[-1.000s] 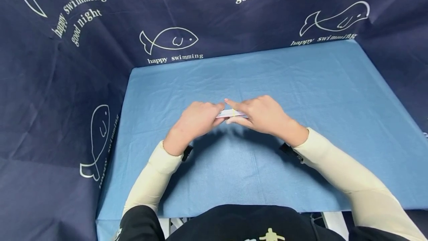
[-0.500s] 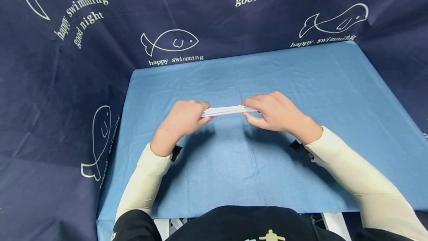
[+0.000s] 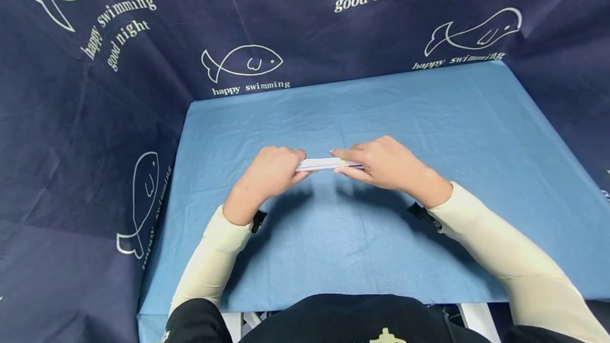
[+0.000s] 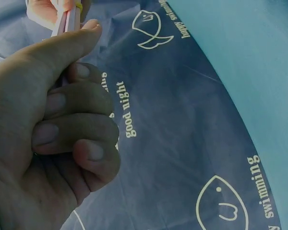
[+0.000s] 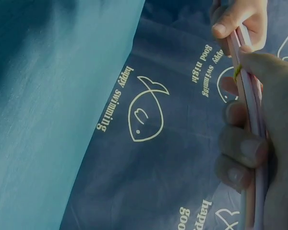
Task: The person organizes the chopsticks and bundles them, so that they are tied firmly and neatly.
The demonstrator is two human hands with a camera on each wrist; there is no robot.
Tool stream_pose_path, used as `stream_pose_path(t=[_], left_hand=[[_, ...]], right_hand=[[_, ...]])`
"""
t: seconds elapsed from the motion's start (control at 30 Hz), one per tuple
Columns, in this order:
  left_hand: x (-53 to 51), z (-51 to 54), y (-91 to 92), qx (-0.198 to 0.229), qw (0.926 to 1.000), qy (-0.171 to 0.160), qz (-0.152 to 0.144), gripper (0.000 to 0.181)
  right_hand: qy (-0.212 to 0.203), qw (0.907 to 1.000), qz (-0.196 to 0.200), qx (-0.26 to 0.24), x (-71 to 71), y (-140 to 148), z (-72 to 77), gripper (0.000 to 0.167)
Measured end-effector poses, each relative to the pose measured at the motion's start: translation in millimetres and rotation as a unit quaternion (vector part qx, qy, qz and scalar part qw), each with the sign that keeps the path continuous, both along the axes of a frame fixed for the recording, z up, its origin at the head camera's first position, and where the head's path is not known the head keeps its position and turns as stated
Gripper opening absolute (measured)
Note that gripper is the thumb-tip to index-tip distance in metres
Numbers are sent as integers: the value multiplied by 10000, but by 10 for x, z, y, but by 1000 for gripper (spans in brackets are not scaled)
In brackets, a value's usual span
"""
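A bundle of thin, straight, pale pink and white sticks is held level above the table, a yellow rubber band round it. My left hand grips the left end between thumb and curled fingers; that end is hidden in the hand. Around the right part my right hand is curled, its thumb and forefinger close to the band. In the right wrist view the sticks run down past the curled fingers. Only a short piece of the bundle shows beyond the thumb in the left wrist view.
A blue cloth covers the table below both hands. Dark blue curtains with white fish drawings and lettering hang at the back and sides. The person's dark top is at the near edge.
The hands moved apart along the bundle, baring more of it, then came partly together again. The right forefinger now reaches out straighter over the band than half a second ago.
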State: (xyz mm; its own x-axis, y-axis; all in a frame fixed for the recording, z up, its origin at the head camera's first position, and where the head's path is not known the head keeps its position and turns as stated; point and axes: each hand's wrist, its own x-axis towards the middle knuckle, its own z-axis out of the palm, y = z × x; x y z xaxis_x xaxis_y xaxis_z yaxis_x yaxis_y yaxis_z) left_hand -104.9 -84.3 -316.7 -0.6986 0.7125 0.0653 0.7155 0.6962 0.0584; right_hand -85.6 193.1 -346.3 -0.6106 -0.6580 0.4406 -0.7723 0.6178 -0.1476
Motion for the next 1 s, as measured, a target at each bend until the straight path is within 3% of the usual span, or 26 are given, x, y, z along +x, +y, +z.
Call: stream_pose_path(t=[0.23, 0.4, 0.53, 0.63, 0.8, 0.9, 1.0], left_hand=[[8, -46, 51, -68, 10000, -23, 29, 41], [21, -60, 35, 53, 9997, -235, 75, 39], [28, -59, 0, 294, 9990, -335, 104, 38], [23, -66, -27, 451, 9980, -429, 106, 40], [11, -78, -82, 724, 9958, -517, 214, 44], [6, -77, -90, 885, 9951, -397, 198, 46], [11, -80, -68, 915, 9952, -282, 181, 48]], right_hand=[[-123, 9995, -239, 151, 30, -72, 1, 78], [-164, 9990, -346, 239, 20, -64, 13, 80], [-633, 9963, -562, 154, 16, 32, 73, 71], [-1139, 9900, -836, -57, 23, 132, 103, 53], [-1828, 9761, -933, -713, 30, 247, 64, 18], [-1853, 9689, -776, -1444, 16, 253, 12, 19], [-1858, 9500, -626, -2429, 0, 231, -48, 32]])
